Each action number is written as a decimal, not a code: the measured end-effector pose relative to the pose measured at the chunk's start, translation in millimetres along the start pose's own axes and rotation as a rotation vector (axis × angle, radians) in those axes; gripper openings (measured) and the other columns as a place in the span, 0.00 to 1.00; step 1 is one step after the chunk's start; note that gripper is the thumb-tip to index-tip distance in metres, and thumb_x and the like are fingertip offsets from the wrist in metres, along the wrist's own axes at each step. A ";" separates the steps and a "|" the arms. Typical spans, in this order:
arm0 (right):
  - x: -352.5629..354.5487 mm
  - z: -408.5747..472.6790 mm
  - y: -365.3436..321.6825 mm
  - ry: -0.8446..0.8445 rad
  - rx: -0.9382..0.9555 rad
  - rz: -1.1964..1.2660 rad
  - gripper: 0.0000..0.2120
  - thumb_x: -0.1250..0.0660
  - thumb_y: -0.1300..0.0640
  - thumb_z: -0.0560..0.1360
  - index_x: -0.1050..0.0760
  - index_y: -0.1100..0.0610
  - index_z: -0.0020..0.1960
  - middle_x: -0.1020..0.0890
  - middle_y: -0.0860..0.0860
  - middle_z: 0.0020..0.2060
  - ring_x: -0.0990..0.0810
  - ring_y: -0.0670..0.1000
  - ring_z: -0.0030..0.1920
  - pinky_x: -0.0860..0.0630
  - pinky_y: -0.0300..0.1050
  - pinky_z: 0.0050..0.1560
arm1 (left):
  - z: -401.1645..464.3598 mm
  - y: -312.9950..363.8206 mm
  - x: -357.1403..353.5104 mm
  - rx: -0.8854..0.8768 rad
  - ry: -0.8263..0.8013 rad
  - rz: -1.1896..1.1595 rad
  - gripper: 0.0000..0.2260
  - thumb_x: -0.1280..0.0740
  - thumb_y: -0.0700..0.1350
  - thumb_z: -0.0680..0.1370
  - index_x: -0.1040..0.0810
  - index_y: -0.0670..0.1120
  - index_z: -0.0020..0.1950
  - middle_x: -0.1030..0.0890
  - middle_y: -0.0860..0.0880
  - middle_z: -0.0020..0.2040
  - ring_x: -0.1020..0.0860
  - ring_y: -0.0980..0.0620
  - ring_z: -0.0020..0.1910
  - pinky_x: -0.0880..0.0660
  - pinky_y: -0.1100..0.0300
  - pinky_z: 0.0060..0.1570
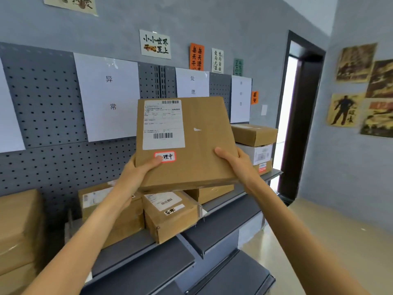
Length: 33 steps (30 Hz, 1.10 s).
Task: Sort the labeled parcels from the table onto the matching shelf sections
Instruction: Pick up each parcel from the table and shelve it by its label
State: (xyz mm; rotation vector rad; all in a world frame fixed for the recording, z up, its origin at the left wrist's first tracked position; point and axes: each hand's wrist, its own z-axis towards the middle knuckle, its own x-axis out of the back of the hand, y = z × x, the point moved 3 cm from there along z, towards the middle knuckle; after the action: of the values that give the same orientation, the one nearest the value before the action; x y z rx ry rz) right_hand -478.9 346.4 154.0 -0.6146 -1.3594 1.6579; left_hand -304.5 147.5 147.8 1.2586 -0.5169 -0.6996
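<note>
Grey pegboard shelf (pixel 225 237) | boxes stacked | left grip (pixel 138 173), right grip (pixel 236 165) both grasping flat parcel (pixel 191 150)

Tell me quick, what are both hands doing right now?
Left hand: grips the flat parcel, thumb on its red-edged sticker.
Right hand: grips the same parcel's right edge.
</note>
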 end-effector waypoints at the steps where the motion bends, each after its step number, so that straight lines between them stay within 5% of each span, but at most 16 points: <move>1: 6.9 9.9 4.1 0.006 -0.011 -0.016 0.30 0.30 0.38 0.71 0.32 0.50 0.68 0.21 0.47 0.56 0.21 0.49 0.54 0.25 0.41 0.48 | 10.2 -6.5 -9.7 0.012 -0.009 -0.014 0.28 0.27 0.55 0.68 0.29 0.52 0.66 0.20 0.52 0.56 0.21 0.52 0.53 0.25 0.59 0.46; 8: 35.9 86.2 32.8 -0.008 -0.131 -0.083 0.40 0.30 0.33 0.61 0.30 0.51 0.68 0.20 0.50 0.58 0.19 0.51 0.54 0.22 0.49 0.53 | 88.3 -43.4 -58.5 0.097 -0.049 -0.060 0.27 0.27 0.54 0.71 0.30 0.51 0.68 0.20 0.51 0.56 0.21 0.53 0.53 0.25 0.59 0.46; 12: 45.9 120.2 55.7 -0.001 -0.188 -0.108 0.31 0.29 0.35 0.68 0.29 0.48 0.65 0.20 0.50 0.58 0.20 0.53 0.55 0.23 0.55 0.59 | 120.9 -60.1 -76.7 0.123 -0.087 -0.047 0.27 0.27 0.54 0.72 0.30 0.51 0.69 0.20 0.52 0.56 0.21 0.53 0.53 0.26 0.60 0.45; 24: 63.0 219.9 113.2 -0.091 -0.307 -0.124 0.30 0.32 0.35 0.71 0.29 0.49 0.67 0.20 0.50 0.54 0.20 0.52 0.51 0.23 0.47 0.44 | 184.1 -96.9 -120.7 0.242 0.008 0.000 0.29 0.28 0.57 0.72 0.31 0.51 0.69 0.20 0.53 0.55 0.22 0.55 0.50 0.28 0.60 0.40; 29: 67.2 272.3 142.7 -0.218 -0.401 -0.158 0.33 0.32 0.32 0.68 0.29 0.48 0.67 0.21 0.51 0.55 0.21 0.55 0.53 0.23 0.58 0.58 | 201.8 -115.1 -141.1 0.319 0.100 0.032 0.28 0.28 0.58 0.71 0.29 0.50 0.68 0.20 0.51 0.55 0.22 0.53 0.51 0.27 0.60 0.42; 33: 69.7 302.1 160.8 -0.307 -0.469 -0.162 0.28 0.31 0.35 0.69 0.30 0.50 0.62 0.23 0.50 0.51 0.24 0.55 0.50 0.24 0.59 0.58 | 210.0 -127.7 -155.2 0.386 0.176 0.062 0.29 0.28 0.59 0.71 0.28 0.49 0.68 0.19 0.50 0.55 0.21 0.52 0.50 0.27 0.59 0.42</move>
State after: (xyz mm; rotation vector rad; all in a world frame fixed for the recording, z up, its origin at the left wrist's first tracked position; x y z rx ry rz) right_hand -809.2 249.1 96.1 -0.5065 -1.9958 1.3441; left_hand -582.5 99.0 78.2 1.6408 -0.5594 -0.4415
